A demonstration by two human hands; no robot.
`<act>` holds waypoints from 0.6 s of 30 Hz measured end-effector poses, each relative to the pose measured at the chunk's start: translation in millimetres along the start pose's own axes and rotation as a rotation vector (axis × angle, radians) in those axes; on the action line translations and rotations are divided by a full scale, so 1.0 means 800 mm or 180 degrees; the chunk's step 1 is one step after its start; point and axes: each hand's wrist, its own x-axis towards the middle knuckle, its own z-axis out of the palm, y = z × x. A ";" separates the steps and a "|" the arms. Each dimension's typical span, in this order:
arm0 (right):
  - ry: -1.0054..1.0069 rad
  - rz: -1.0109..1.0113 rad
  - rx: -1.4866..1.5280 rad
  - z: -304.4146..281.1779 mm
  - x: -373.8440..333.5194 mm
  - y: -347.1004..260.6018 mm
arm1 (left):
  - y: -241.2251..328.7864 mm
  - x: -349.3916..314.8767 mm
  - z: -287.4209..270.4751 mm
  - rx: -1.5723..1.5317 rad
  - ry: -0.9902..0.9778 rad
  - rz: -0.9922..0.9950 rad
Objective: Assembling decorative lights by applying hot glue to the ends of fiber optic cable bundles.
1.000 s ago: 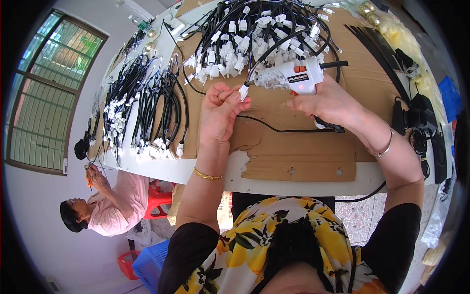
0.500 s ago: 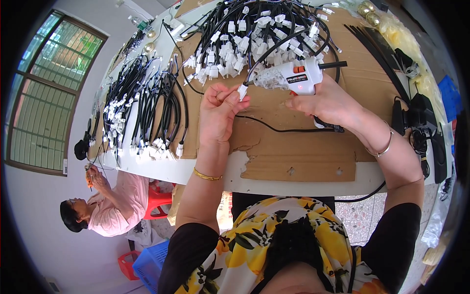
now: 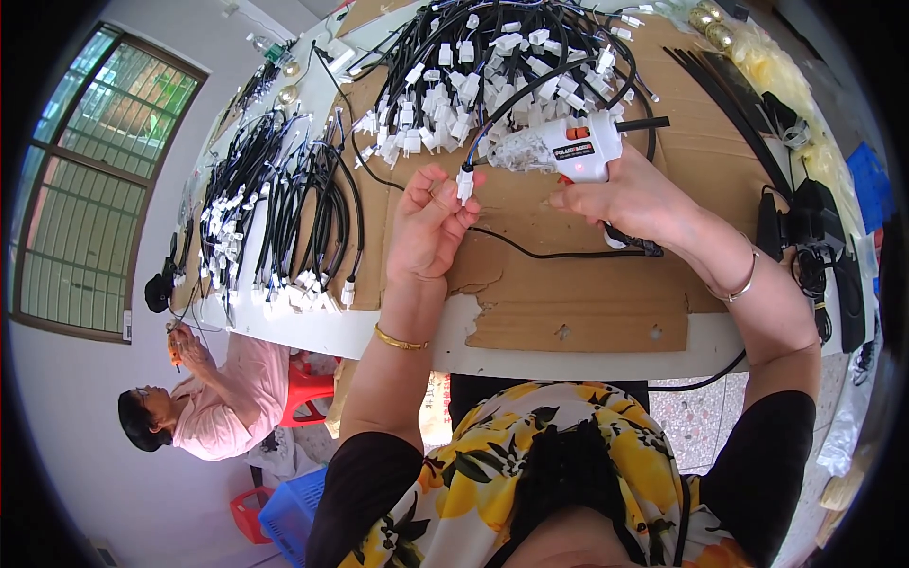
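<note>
Between the fingertips of my left hand (image 3: 430,220) is a white plastic connector (image 3: 465,183), from whose top a black-sleeved cable (image 3: 500,111) curves up into the pile. My right hand (image 3: 636,197) is wrapped round the grip of a white hot glue gun (image 3: 585,150), which points left. A black glue stick (image 3: 644,123) pokes out of its back end. Clumps of clear glue cover the nozzle area, and the tip is just right of the connector's wire end; whether they touch I cannot tell. Beyond both hands lies a big heap of white connectors (image 3: 454,90) on black cables.
Cardboard (image 3: 578,317) covers much of the white table (image 3: 379,346). More bundled cables (image 3: 312,208) lie at the left. Black sticks (image 3: 724,104) and power adapters (image 3: 816,222) are at the right. The gun's black cord (image 3: 559,254) crosses the cardboard. Another person (image 3: 222,398) sits at the lower left.
My left hand has turned the connector more upright and shifted it slightly left and down, a little away from the nozzle. The glue gun has barely moved.
</note>
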 end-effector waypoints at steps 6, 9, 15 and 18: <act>-0.0109 0.0326 0.0071 -0.004 -0.002 -0.006 | 0.000 -0.001 -0.002 0.0014 -0.0132 -0.0078; -0.0155 0.0399 0.0195 -0.007 -0.001 -0.003 | -0.001 -0.001 -0.002 0.0002 -0.0181 -0.0099; -0.0159 0.0397 0.0449 -0.011 0.000 -0.001 | -0.002 0.000 -0.005 -0.0055 -0.0224 -0.0163; -0.0214 0.0451 0.0418 -0.011 0.000 0.000 | -0.002 0.000 -0.004 -0.0091 -0.0296 -0.0183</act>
